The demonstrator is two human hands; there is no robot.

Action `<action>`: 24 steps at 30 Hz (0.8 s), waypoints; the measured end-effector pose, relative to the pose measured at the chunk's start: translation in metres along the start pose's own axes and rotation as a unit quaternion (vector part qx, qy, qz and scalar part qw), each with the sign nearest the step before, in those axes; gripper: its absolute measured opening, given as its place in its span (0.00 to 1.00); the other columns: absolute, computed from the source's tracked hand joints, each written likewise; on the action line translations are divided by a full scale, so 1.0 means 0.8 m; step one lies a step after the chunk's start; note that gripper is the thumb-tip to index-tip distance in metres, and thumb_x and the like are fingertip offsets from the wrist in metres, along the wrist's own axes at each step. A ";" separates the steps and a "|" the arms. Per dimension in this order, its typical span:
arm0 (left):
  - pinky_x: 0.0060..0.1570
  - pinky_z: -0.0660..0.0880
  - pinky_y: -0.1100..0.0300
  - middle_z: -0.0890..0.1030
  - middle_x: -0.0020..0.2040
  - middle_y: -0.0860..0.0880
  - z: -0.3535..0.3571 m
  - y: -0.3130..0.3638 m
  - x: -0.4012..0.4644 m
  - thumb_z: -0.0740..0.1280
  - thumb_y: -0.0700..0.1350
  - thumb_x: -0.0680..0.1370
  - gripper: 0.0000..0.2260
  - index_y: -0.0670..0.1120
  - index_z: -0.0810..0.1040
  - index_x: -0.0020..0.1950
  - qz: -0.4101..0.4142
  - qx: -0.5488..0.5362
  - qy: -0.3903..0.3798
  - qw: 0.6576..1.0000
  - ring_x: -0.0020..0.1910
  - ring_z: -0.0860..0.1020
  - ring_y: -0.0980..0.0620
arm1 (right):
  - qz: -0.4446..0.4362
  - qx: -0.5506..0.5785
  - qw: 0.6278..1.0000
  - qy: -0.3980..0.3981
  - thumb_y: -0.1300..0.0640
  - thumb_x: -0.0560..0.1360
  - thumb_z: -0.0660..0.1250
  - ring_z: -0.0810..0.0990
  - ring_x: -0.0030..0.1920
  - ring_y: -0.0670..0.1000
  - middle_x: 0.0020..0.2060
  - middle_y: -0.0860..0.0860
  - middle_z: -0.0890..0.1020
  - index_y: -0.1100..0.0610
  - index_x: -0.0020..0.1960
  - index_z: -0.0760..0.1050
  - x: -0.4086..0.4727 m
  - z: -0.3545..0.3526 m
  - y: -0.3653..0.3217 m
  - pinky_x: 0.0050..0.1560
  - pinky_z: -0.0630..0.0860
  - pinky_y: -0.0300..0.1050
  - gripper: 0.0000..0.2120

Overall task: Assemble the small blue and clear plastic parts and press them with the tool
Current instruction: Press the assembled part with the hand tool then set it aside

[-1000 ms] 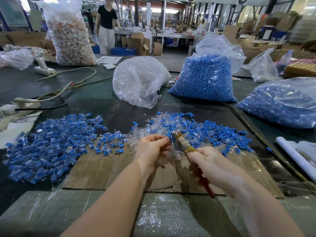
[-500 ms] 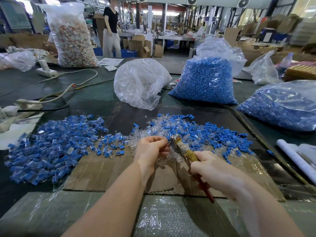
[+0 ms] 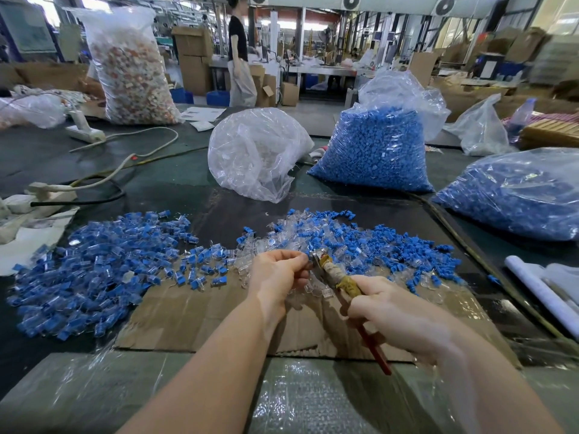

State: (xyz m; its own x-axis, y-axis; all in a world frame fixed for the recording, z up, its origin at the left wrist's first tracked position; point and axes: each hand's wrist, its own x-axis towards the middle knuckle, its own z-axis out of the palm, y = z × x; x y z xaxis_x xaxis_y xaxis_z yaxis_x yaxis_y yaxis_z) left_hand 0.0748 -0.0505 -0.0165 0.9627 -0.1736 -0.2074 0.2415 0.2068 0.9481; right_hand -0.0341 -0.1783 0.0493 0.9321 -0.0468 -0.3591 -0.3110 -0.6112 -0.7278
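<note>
My left hand (image 3: 277, 272) curled, fingertips pinching a small part too hidden to make out, pressed to the tool (image 3: 336, 277) head, my right hand (image 3: 388, 311) fisted round its handle, both forearms reaching in over the cardboard (image 3: 188, 314) at the table's near edge, loose parts (image 3: 376, 242) just beyond

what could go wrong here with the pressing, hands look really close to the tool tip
1. The left hand pinches a part right at the metal head of the tool gripped by the right hand; a squeeze could nip the fingertips.
2. The part is hidden behind the fingers, so its seating cannot be checked; a crooked press might crack it.
3. A dropped piece could vanish into the loose parts pile right beneath.
</note>
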 end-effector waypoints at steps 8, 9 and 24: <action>0.23 0.72 0.67 0.79 0.27 0.47 0.004 -0.005 -0.001 0.67 0.33 0.74 0.06 0.39 0.78 0.38 -0.007 0.007 0.002 1.000 0.24 0.75 0.57 | -0.013 -0.066 0.998 0.021 0.61 0.76 0.56 0.67 0.33 0.49 0.37 0.52 0.71 0.55 0.39 0.64 -0.003 0.003 -0.002 0.35 0.64 0.41 0.08; 0.23 0.72 0.67 0.79 0.27 0.48 0.004 -0.006 -0.001 0.67 0.33 0.74 0.06 0.40 0.78 0.38 -0.004 0.007 0.000 1.000 0.24 0.75 0.58 | -0.015 -0.082 0.996 0.027 0.60 0.77 0.56 0.66 0.32 0.47 0.36 0.51 0.70 0.55 0.38 0.63 -0.004 0.003 -0.003 0.32 0.63 0.39 0.09; 0.26 0.70 0.61 0.79 0.30 0.48 -0.013 -0.002 -0.008 0.67 0.37 0.76 0.04 0.43 0.78 0.41 0.037 0.044 0.035 0.998 0.25 0.74 0.56 | -0.032 0.044 0.994 0.093 0.62 0.73 0.62 0.71 0.31 0.47 0.41 0.51 0.75 0.57 0.51 0.73 0.008 0.014 0.014 0.31 0.66 0.38 0.07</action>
State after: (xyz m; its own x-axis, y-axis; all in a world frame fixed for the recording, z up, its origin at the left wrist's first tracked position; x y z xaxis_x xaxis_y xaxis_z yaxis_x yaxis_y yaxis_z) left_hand 0.0694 -0.0398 -0.0195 0.9844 -0.0934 -0.1489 0.1605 0.1313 0.9783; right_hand -0.0336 -0.1769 0.0326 0.9662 -0.1609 -0.2015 -0.2572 -0.5464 -0.7971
